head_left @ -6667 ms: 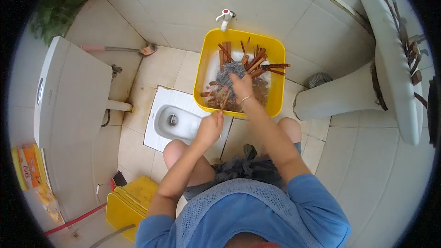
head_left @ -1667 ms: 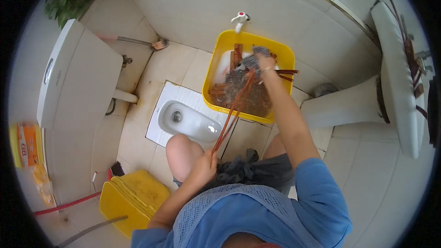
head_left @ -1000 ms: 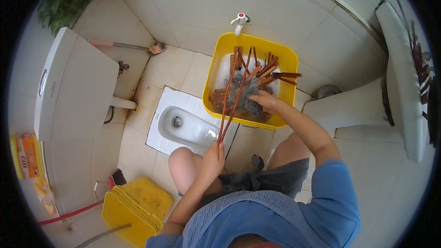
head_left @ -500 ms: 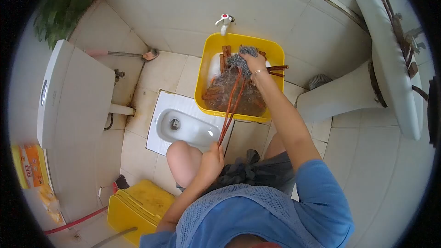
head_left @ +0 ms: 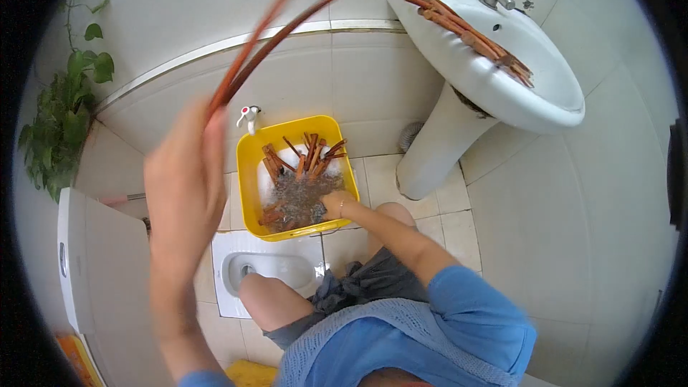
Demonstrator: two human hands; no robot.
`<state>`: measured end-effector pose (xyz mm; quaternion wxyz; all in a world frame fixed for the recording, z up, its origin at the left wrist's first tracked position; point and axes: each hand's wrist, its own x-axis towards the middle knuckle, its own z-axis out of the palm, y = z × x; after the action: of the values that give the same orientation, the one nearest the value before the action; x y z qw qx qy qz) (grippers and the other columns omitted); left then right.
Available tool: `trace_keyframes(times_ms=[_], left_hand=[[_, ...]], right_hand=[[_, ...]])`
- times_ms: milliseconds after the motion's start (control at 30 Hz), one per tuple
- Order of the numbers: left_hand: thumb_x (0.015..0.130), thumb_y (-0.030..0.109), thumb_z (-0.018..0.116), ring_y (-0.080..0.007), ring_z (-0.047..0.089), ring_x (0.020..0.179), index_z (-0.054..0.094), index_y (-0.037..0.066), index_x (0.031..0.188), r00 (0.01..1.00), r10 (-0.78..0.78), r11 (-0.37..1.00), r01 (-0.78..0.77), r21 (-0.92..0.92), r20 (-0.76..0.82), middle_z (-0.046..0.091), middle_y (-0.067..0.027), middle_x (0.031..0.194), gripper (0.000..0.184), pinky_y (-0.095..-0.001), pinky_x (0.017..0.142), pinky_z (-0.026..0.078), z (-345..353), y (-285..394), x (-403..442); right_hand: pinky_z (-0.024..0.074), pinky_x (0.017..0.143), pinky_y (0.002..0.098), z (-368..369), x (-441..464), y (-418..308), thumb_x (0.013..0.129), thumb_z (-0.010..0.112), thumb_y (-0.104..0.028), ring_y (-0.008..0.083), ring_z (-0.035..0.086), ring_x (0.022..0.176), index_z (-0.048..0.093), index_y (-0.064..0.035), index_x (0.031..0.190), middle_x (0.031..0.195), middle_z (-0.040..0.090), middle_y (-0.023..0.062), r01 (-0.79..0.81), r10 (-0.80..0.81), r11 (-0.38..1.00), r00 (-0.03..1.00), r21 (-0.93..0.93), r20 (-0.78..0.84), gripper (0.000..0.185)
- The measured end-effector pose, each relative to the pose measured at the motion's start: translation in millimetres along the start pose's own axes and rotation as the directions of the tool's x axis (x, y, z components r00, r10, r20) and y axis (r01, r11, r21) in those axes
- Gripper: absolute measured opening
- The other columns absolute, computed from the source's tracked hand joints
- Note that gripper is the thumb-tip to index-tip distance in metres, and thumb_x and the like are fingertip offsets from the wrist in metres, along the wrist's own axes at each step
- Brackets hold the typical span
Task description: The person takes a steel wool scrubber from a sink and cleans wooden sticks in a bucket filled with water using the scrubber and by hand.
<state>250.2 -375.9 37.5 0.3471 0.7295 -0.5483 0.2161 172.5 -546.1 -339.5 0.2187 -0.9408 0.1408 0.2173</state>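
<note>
My left hand (head_left: 188,179) is raised at the left of the head view, closed round the lower ends of two long, thin reddish-brown sticks (head_left: 276,39). The sticks reach up past the top edge and are blurred. My right hand (head_left: 334,204) is low inside the right wall of a yellow bucket (head_left: 247,193), its fingers closed at a grey, mesh-like scrubber (head_left: 315,209). Murky, bubbling water hides part of the scrubber and fingertips. Several brown sticks (head_left: 313,154) stand and lean in the bucket.
More brown sticks (head_left: 466,32) lie along the rim of the white washbasin (head_left: 552,64). A squat toilet (head_left: 279,272) is set in the floor below the bucket. A white tap (head_left: 249,116) projects from the wall above it. A cistern (head_left: 100,265) and a plant (head_left: 61,125) are at left.
My left hand has risen up and leftwards with the sticks, pulling them clear of the bucket. My right hand has dropped to the bucket's lower right. The view has shifted, showing more of the washbasin.
</note>
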Motion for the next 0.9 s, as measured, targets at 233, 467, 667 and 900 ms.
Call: trace_keyframes(times_ms=[233, 467, 667, 900], left_hand=[[0.082, 0.017, 0.050, -0.0249, 0.058, 0.067, 0.061, 0.002, 0.082, 0.738, 0.553, 0.749, -0.644, 0.158, 0.387, 0.059, -0.0151, 0.074, 0.018, -0.0356, 0.062, 0.048, 61.4, 78.2, 137.2], [0.081, 0.021, 0.048, -0.0329, 0.055, 0.064, 0.055, 0.002, 0.080, 0.996, 0.091, 0.951, -0.085, -0.297, 0.006, 0.057, -0.0155, 0.068, 0.020, -0.0413, 0.058, 0.044, 121.5, -42.6, 40.3], [0.085, 0.043, 0.047, -0.0243, 0.060, 0.073, 0.055, 0.002, 0.094, 0.032, -0.379, -0.105, 0.991, -0.078, 0.925, 0.061, -0.0139, 0.087, 0.043, -0.0360, 0.067, 0.049, 314.2, -164.7, -133.0], [0.083, 0.028, 0.054, -0.0201, 0.060, 0.078, 0.051, -0.004, 0.098, 0.067, -0.173, -0.698, 0.696, -0.171, 0.983, 0.060, -0.0124, 0.086, 0.036, -0.0300, 0.068, 0.051, 452.4, -132.1, -124.6]], right_hand=[[0.0474, 0.070, 0.0430, 1.3, -2.9, -5.7, 0.064, 0.064, -0.022, 0.0343, 0.057, 0.083, 0.050, -0.0070, 0.104, 0.086, 0.058, 0.0191, -0.018, 0.016, 1.000, 0.965, -0.007, -0.261, 0.045], [0.0468, 0.061, 0.0403, -18.0, -60.7, -12.8, 0.058, 0.067, -0.020, 0.0317, 0.057, 0.071, 0.052, -0.0117, 0.103, 0.078, 0.054, 0.0126, 0.072, -0.059, 0.997, 0.829, 0.002, -0.555, 0.048], [0.0464, 0.058, 0.0389, -9.2, -50.5, -11.8, 0.052, 0.071, -0.026, 0.0296, 0.057, 0.068, 0.052, -0.0146, 0.102, 0.079, 0.052, 0.0088, 0.060, -0.034, 0.998, 0.798, 0.023, -0.602, 0.054], [0.0443, 0.052, 0.0355, -6.4, -48.4, -12.1, 0.048, 0.070, -0.027, 0.0254, 0.055, 0.060, 0.058, -0.0156, 0.093, 0.070, 0.050, 0.0056, 0.048, -0.088, 0.996, 0.730, -0.078, -0.677, 0.049]])
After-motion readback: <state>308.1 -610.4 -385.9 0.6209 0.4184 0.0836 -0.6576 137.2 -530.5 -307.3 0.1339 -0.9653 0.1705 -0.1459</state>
